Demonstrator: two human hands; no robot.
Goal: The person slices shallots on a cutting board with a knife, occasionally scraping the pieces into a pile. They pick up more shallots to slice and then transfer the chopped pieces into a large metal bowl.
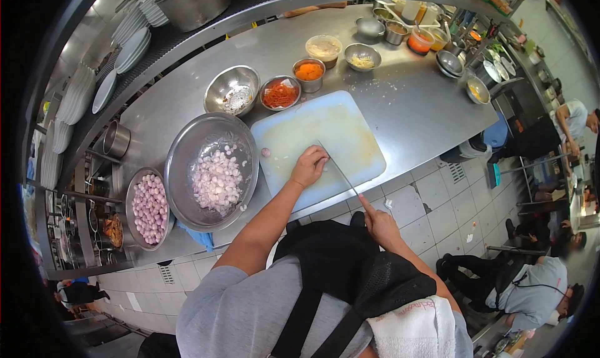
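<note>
My right hand (380,223) is wrapped round the handle of a kitchen knife (340,172), its blade reaching over the cutting board (350,124). On the board my left hand (309,165) has its fingers curled beside the blade tip; whatever small thing they press on is hidden. A single peeled shallot (265,152) lies at the board's left side. Left of the board stands a large steel bowl (178,164) with many pale cut shallots (217,180) in it. Beyond that, a smaller bowl (134,217) holds whole peeled shallots (149,209).
Behind the board stand a steel bowl (215,86), shredded orange food (279,93), a tub of orange food (308,70) and a bowl of pale pieces (362,61). Stacked plates (78,92) fill the left shelf. A co-worker (531,283) is at the right.
</note>
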